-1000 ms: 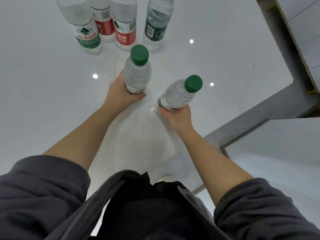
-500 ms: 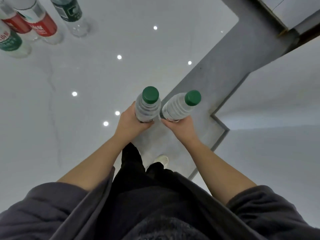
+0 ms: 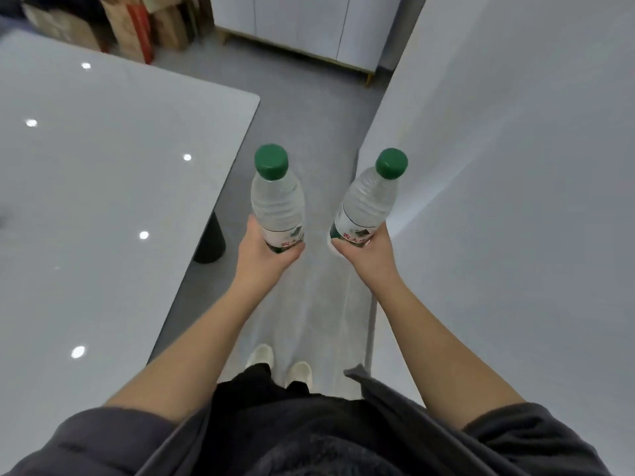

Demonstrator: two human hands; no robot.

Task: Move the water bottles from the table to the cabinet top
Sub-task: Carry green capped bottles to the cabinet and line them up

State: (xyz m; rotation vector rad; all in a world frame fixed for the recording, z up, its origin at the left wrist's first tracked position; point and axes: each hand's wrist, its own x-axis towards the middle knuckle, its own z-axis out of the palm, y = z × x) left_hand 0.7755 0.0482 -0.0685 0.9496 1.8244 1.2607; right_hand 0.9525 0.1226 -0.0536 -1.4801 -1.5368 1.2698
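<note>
Thin plastic, full so hefty: left hand [image 3: 266, 250] and right hand [image 3: 364, 254] each wrapped round a water bottle [image 3: 277, 204] low, at 12 o'clock

Both bottles, left [image 3: 277, 201] and right [image 3: 367, 201], have left the table [image 3: 103, 201], now over floor [image 3: 309, 108]

Cardboard boxes [image 3: 137, 29] stand packed together at the far left, behind the corner of the room (one has a red side). The grey floor [image 3: 309, 108] runs down the middle. Two pale shoes [image 3: 280, 367] stand on it, close together, and a dark round leg [image 3: 210, 242] stands to their left.
</note>
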